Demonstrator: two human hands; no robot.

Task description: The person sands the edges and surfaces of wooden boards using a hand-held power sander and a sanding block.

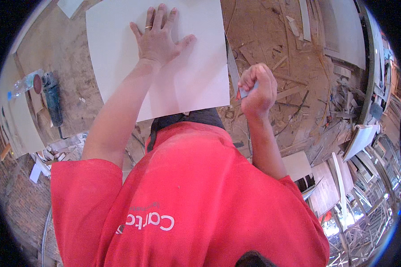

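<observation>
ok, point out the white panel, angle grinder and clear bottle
White panel [195, 73], head view: bare top face.
Angle grinder [53, 101], head view: middle of its dark green body.
Clear bottle [24, 85], head view: see-through side wall.

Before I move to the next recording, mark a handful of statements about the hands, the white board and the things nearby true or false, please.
1. The left hand lies on the white board with its fingers spread. True.
2. The right hand is open and holds nothing. False: it is closed around a light blue object, mostly hidden.
3. A ring is on the left hand. True.
4. The power tool lies to the right of the board. False: it lies to the left.
5. A clear bottle is near the power tool. True.
</observation>
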